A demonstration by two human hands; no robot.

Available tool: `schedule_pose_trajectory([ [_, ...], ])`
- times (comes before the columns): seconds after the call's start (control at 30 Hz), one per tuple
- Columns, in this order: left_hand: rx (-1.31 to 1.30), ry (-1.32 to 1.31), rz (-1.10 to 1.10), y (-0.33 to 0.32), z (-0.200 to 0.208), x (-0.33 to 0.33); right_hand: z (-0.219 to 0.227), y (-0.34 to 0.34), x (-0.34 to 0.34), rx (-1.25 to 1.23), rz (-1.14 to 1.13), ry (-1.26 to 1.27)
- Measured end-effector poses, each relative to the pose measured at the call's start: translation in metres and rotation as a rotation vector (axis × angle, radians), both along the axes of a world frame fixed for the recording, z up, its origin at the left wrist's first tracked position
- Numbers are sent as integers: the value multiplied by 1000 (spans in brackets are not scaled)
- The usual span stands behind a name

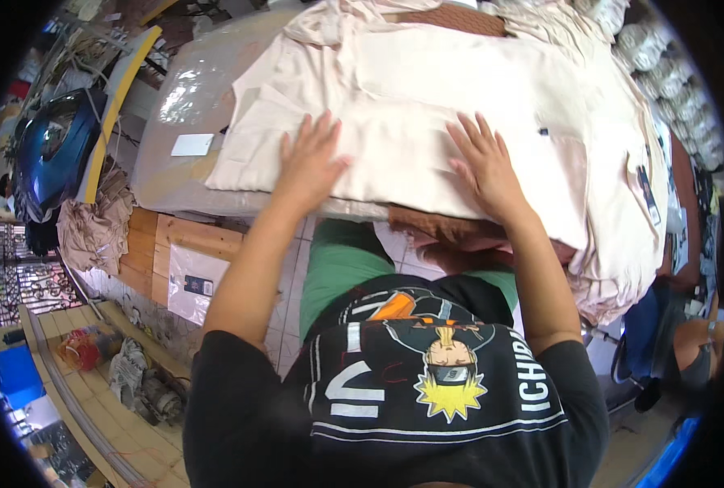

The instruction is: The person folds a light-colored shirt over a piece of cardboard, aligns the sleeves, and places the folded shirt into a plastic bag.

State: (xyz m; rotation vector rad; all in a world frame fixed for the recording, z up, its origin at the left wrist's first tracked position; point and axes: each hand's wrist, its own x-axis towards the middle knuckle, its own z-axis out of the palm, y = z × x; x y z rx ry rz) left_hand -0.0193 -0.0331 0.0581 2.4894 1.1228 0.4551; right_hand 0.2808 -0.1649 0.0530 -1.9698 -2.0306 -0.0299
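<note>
A cream-coloured garment (402, 114) lies spread over the padded table in front of me, with creases along its near edge. My left hand (309, 163) rests palm down on its left part, fingers spread. Farther right, my right hand (485, 167) also lies flat on the cloth with its fingers apart. Neither hand grips anything. A small dark tag (543, 132) shows on the fabric right of my right hand. Brown cloth (443, 221) hangs from under the garment at the table's near edge.
The plastic-covered table top (179, 106) carries a white card (192, 145) at left. More cream cloth (622, 252) hangs over the right side, with a dark label (648, 195). A wooden bench (146, 252) holds a clear bag (195, 297). Wrapped bundles (679, 89) stand far right; a person's arm (693, 342) shows at right.
</note>
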Motion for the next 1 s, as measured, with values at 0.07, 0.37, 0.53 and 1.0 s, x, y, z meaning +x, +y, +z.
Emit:
schedule_pose_trajectory([
  [0.07, 236, -18, 15, 0, -27, 21, -14, -1, 2, -97, -45, 64],
  [0.37, 174, 45, -9, 50, -24, 24, 42, 134, -6, 181, 178, 42],
  [0.53, 132, 118, 32, 62, -46, 26, 19, 256, -40, 294, 336, -236],
  [1.0, 62, -62, 58, 60, -41, 24, 114, 379, -12, 420, 94, 489],
])
